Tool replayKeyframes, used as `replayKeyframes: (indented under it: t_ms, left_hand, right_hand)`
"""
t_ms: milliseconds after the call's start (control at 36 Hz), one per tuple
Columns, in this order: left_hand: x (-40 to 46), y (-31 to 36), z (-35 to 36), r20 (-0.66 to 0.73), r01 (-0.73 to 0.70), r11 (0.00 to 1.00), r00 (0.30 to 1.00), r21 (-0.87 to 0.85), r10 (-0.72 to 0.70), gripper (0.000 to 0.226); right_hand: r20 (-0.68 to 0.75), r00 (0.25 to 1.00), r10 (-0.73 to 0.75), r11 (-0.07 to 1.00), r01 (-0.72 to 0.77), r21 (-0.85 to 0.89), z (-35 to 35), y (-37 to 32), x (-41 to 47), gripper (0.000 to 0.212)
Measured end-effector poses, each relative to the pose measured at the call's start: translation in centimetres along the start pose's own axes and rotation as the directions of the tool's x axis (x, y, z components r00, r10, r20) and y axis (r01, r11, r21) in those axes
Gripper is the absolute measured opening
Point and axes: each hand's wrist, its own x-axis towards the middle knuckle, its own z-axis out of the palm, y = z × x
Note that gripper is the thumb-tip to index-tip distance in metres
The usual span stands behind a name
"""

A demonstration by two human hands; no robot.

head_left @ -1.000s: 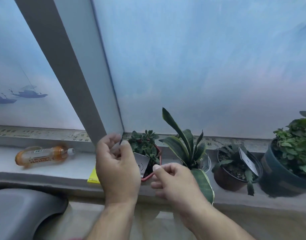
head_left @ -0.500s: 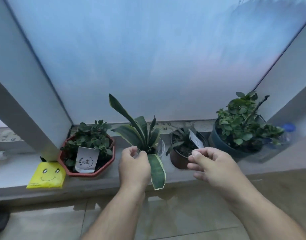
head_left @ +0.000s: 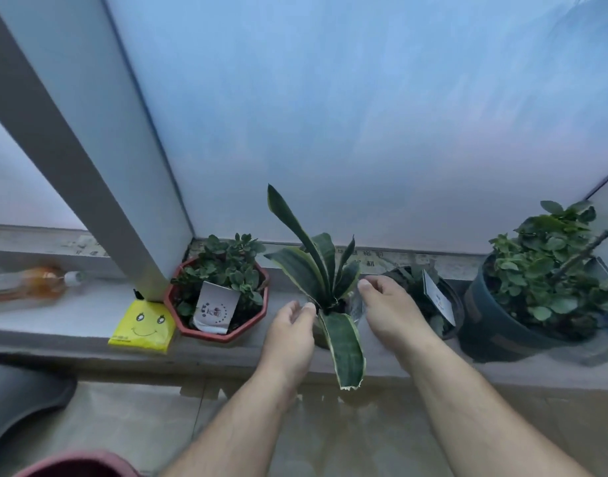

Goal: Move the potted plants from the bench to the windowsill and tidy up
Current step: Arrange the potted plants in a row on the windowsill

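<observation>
Both hands reach to the windowsill (head_left: 72, 325), either side of the snake plant (head_left: 321, 273): the left hand (head_left: 289, 333) and right hand (head_left: 387, 309) have loosely curled fingers at its pot; whether they grip it I cannot tell. Its stiff, yellow-edged dark leaves rise upright, one drooping over the ledge. Beyond stands frosted glass (head_left: 364, 115).

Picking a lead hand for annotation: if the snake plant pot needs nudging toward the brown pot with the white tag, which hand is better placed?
Probably the left hand: it sits on the snake plant pot's far side from the brown pot, so it can push. The right hand lies between them.
</observation>
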Motion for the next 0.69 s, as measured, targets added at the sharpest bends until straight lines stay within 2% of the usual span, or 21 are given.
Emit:
replayKeyframes:
  t_ms: [28,111,194,250,306,361,417,528,611,694]
  left_hand:
    - [0.1,0.0,-0.1,0.014,0.008,1.0,1.0,-0.017,-0.007,0.057]
    - [0.4,-0.4,0.0,0.053,0.019,0.998,0.998,-0.052,-0.016,0.058]
    - [0.7,-0.7,-0.1,0.102,0.001,0.998,0.995,-0.057,0.005,0.036]
    - [0.9,-0.6,-0.1,0.103,0.004,0.997,0.995,-0.079,0.004,0.028]
    - [1.3,-0.5,-0.3,0.086,0.029,0.993,0.996,-0.114,-0.019,0.043]
    - [1.6,-0.3,-0.7,0.135,0.056,0.98,0.99,-0.193,-0.03,0.041]
    - [1.6,-0.1,-1.0,0.204,0.12,0.939,0.977,-0.322,-0.055,0.036]
    - [1.8,-1.1,-2.0,0.17,0.253,0.844,0.966,-0.474,-0.195,0.05]
    - [1.8,-2.4,-2.3,0.219,0.319,0.816,0.946,-0.482,-0.24,0.038]
    - [1.4,-3.1,-2.2,0.262,0.277,0.879,0.948,-0.387,-0.183,0.029]
  right_hand:
    - [-0.006,1.0,0.001,1.0,-0.001,-0.01,0.2,-0.2,0.2,0.023]
    - [-0.024,1.0,-0.004,1.0,0.003,-0.026,0.4,-0.7,0.4,0.046]
    - [-0.016,0.999,-0.037,0.999,0.036,-0.033,0.5,-1.1,0.2,0.055]
    - [-0.007,0.999,-0.036,0.998,0.035,-0.053,0.5,-0.9,0.1,0.051]
    - [0.014,1.0,-0.004,1.0,0.004,-0.023,0.4,-0.5,0.2,0.053]
    - [0.018,0.999,0.039,0.999,-0.04,0.021,0.0,-0.4,0.3,0.055]
    - [0.014,0.998,0.059,0.998,-0.059,0.032,-0.2,-0.4,0.3,0.053]
    - [0.008,1.0,0.019,1.0,-0.018,-0.015,-0.2,-0.4,0.2,0.055]
    - [0.015,1.0,0.007,1.0,-0.007,-0.026,0.1,-0.3,0.2,0.05]
    - [0.003,1.0,0.015,1.0,-0.015,-0.001,0.0,-0.1,0.4,0.044]
